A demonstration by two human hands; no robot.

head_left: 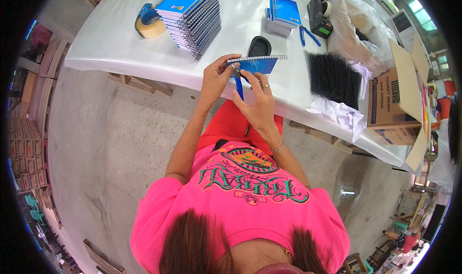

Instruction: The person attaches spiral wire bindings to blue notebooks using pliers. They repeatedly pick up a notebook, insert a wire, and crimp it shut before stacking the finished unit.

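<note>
A small blue-covered notebook (262,66) is held at the table's front edge, a thin wire spiral running along its far edge and sticking out past its right end. My left hand (215,81) grips the notebook's left end, fingers closed. In my right hand (259,101) is a pair of blue-handled pliers (238,86), whose dark jaws are at the notebook's left corner, close to my left fingertips. Whether the jaws touch the wire I cannot tell. Just beyond the notebook lies a black rounded dish-like object (260,46).
A tall stack of spiral notebooks (185,16) stands far left beside a tape dispenser (148,23). Farther right are a smaller notebook stack (284,15), other blue pliers (307,36), black spiral coils (333,77), crumpled paper (339,114), a plastic bag (358,21) and an open cardboard box (392,103).
</note>
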